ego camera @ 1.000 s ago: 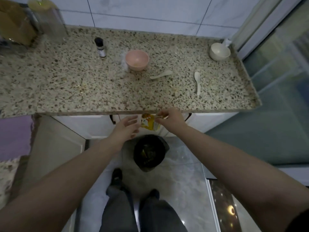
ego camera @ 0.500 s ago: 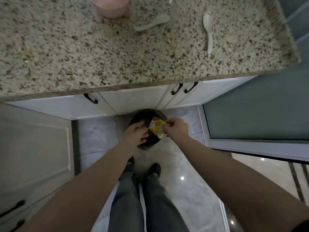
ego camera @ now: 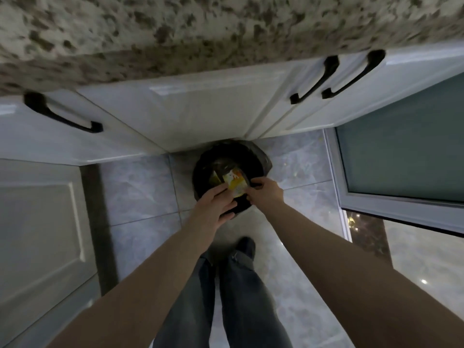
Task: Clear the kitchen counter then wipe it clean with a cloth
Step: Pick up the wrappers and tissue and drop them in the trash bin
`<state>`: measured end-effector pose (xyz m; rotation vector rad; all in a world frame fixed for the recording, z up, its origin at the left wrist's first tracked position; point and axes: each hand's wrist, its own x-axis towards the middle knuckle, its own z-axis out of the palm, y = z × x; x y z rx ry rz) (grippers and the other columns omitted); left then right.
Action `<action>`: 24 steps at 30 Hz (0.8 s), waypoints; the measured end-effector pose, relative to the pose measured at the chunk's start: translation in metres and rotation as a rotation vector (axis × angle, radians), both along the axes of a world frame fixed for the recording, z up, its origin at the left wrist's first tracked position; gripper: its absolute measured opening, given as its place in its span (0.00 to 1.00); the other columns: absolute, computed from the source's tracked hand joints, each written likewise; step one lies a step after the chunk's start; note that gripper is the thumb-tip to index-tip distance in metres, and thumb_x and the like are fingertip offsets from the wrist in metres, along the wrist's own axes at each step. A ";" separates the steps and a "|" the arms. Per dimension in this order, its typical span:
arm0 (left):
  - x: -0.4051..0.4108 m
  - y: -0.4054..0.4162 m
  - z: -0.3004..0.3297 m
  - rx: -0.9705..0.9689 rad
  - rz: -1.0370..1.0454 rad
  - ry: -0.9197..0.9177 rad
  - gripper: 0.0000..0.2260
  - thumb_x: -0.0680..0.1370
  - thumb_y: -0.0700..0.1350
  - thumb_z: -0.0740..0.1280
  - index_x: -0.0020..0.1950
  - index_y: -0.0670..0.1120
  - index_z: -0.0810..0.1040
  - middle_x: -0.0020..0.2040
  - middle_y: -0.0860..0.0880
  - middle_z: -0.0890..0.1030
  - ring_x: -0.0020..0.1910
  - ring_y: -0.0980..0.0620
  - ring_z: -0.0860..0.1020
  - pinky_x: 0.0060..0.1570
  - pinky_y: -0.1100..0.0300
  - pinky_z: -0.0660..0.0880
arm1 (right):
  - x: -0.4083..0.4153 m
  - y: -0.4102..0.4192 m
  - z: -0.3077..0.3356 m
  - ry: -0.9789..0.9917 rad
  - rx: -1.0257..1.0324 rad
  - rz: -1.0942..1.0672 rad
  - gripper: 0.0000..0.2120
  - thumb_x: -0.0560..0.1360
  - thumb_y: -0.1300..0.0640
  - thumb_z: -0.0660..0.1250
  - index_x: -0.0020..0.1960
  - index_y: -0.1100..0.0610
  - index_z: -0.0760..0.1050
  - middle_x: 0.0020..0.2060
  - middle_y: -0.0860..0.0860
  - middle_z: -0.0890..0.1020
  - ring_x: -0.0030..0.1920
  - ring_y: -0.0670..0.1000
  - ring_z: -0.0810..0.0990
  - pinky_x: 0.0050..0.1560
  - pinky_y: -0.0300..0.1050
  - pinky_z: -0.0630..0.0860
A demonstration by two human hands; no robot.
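Both hands [ego camera: 213, 207] lowered from counter height to over the bin [ego camera: 226, 156]; yellow packet [ego camera: 234, 184] now apparently pinched from both sides.

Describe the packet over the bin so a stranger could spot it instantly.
Start at the white cabinets under the speckled counter; on the floor at their foot stands a black bin. Over its mouth, between the left hand and right hand, is the packet: small, flat, yellow and white, the only bright thing there.
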<state>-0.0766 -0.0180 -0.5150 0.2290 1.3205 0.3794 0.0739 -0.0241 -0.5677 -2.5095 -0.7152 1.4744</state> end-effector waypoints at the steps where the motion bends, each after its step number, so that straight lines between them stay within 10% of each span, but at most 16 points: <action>1: 0.000 0.001 -0.004 -0.008 0.004 0.017 0.12 0.83 0.38 0.59 0.65 0.44 0.72 0.63 0.42 0.76 0.65 0.40 0.75 0.68 0.45 0.70 | 0.002 0.000 -0.011 0.032 -0.022 -0.024 0.22 0.73 0.51 0.72 0.66 0.53 0.75 0.51 0.55 0.85 0.54 0.56 0.83 0.60 0.52 0.79; 7: -0.005 0.003 0.016 -0.039 0.012 0.065 0.16 0.83 0.37 0.57 0.71 0.39 0.69 0.66 0.40 0.75 0.67 0.39 0.73 0.69 0.46 0.69 | 0.014 -0.013 0.003 0.203 -0.095 -0.218 0.27 0.73 0.57 0.74 0.70 0.57 0.72 0.49 0.57 0.82 0.49 0.55 0.83 0.54 0.50 0.82; 16: -0.008 0.016 0.145 0.126 0.011 0.129 0.07 0.79 0.38 0.68 0.53 0.49 0.81 0.50 0.47 0.81 0.46 0.54 0.79 0.40 0.65 0.76 | 0.000 -0.006 0.177 0.155 0.107 -0.425 0.36 0.70 0.60 0.72 0.74 0.52 0.63 0.57 0.60 0.80 0.57 0.61 0.81 0.59 0.59 0.79; 24: -0.009 0.040 0.297 0.276 0.046 0.010 0.04 0.78 0.36 0.69 0.48 0.44 0.80 0.40 0.47 0.80 0.41 0.52 0.78 0.39 0.63 0.76 | -0.016 0.029 0.360 0.279 0.349 -0.484 0.12 0.76 0.67 0.69 0.59 0.64 0.78 0.39 0.59 0.81 0.38 0.55 0.79 0.47 0.49 0.79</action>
